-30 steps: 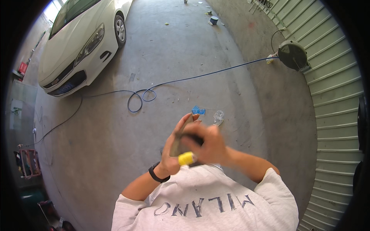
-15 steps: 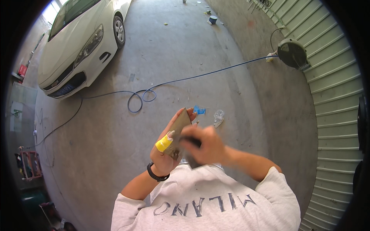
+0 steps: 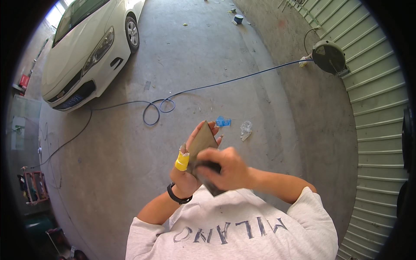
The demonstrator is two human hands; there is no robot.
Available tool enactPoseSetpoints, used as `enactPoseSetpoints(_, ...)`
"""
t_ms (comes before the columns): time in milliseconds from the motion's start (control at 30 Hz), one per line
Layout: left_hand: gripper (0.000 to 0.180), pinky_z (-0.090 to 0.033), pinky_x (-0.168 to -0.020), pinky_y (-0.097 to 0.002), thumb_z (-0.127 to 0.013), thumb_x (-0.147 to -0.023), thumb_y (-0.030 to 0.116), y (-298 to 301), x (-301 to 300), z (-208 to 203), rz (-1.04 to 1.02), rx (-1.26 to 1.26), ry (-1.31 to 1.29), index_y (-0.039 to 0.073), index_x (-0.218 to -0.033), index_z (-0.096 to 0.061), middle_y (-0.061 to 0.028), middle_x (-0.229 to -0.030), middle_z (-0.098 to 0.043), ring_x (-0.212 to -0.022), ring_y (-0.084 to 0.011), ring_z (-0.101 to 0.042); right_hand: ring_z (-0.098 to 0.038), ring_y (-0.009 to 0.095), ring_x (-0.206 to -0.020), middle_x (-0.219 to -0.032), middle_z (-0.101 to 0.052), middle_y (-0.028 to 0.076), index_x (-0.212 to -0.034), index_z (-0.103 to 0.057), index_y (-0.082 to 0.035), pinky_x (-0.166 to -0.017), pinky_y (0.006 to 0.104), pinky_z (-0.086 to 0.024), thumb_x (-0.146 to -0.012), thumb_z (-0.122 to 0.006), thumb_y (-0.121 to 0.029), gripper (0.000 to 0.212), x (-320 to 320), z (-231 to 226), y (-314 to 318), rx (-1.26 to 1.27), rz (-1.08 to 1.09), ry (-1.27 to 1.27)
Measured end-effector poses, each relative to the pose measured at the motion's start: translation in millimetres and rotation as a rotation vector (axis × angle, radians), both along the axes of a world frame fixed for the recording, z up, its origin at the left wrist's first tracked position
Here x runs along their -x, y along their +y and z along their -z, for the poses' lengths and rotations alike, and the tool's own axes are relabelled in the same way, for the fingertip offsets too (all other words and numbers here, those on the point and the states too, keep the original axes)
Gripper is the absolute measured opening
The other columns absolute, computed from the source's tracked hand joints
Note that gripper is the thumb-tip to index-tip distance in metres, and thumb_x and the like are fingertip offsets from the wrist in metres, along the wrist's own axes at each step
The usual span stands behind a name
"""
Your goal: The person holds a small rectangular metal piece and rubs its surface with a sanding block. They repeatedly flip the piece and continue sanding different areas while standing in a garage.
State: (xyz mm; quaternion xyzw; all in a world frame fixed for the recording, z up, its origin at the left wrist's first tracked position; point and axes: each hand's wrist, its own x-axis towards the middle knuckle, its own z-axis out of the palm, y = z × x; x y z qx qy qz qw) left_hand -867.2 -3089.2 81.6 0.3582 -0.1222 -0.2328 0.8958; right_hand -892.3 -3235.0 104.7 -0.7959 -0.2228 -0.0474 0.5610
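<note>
My left hand (image 3: 184, 180) is palm up and holds a flat grey-brown plate (image 3: 203, 138), its far corner pointing away from me. Yellow tape (image 3: 182, 160) is wrapped around the left thumb. Over the plate's near half, my right hand (image 3: 232, 167) is closed on a dark, flat, scraper-like tool (image 3: 213, 189). Fingers and motion blur partly hide the tool, so I cannot tell exactly how its edge meets the plate. A black band (image 3: 177, 195) circles my left wrist.
A white car (image 3: 82, 56) stands at the far left. Across the concrete floor runs a looped blue hose (image 3: 242, 78) from a wall reel (image 3: 328, 58) at the right. A blue scrap (image 3: 223, 121) and crumpled clear plastic (image 3: 246, 130) lie just beyond my hands. A dark pot (image 3: 238, 19) stands farther off.
My right hand with the scraper-like tool has shifted slightly left and nearer to me across the plate. The plate's far half is more exposed, and the left thumb has moved a little outward.
</note>
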Motion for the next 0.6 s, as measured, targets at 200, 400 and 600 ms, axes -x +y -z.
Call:
enactPoseSetpoints(200,0.090,-0.033,-0.119,-0.0467,-0.051,-0.095,0.056,2,1,0,0.078,0.072,-0.117,-0.005,-0.156,-0.026,-0.0229,-0.155,-0.037,-0.144,-0.0346,-0.039,-0.071,0.030,-0.065,-0.075,-0.070,0.014,-0.098,-0.064,-0.003,-0.061,0.0346,-0.054,-0.083,-0.075,-0.006,0.019,-13,-2,-8,-0.139,0.249,0.127)
enactPoseSetpoints(400,0.094,-0.039,-0.115,-0.0448,-0.063,-0.088,0.054,6,0,-2,0.078,-0.157,-0.057,-0.002,-0.156,-0.030,-0.0227,-0.150,-0.043,-0.138,-0.0333,-0.046,-0.069,0.032,-0.064,-0.075,-0.070,0.014,-0.100,-0.064,-0.006,-0.060,0.0358,-0.053,-0.079,-0.076,-0.005,0.024,7,16,7,-0.052,0.139,0.065)
enactPoseSetpoints(600,0.090,-0.038,-0.116,-0.0449,-0.056,-0.087,0.049,6,-7,-4,0.270,-0.179,-0.097,-0.003,-0.155,-0.032,-0.0242,-0.151,-0.044,-0.137,-0.0341,-0.048,-0.068,0.033,-0.060,-0.070,-0.068,0.014,-0.096,-0.064,-0.004,-0.056,0.0367,-0.052,-0.081,-0.074,-0.005,0.018,12,17,9,-0.059,0.062,0.019)
